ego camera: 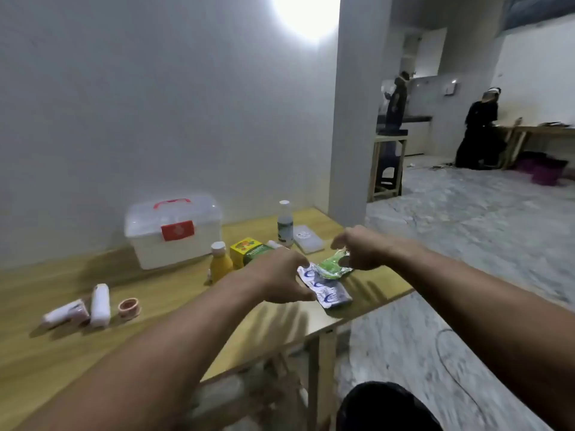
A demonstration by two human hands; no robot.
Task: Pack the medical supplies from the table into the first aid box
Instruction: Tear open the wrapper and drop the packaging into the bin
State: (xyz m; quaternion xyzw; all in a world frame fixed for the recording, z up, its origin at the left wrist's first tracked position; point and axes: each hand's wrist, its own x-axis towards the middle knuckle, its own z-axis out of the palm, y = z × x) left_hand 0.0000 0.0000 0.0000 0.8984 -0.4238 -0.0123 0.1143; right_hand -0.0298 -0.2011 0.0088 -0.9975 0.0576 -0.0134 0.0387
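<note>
The white first aid box (174, 231) with a red handle and red latch stands closed at the back of the wooden table (56, 353). My left hand (280, 275) hovers over the silver blister packs (329, 292) with blue print, fingers spread, touching their left edge. My right hand (357, 248) pinches the green packet (331, 265) lying just behind them. A yellow bottle (220, 261), a yellow-green carton (249, 250), a white bottle (285, 223) and a flat clear case (308, 237) stand between the box and my hands.
Two white bandage rolls (82, 307) and a tape ring (129, 307) lie at the table's left. The table's right edge drops off close to the packs. Two people stand far off by other tables at the right.
</note>
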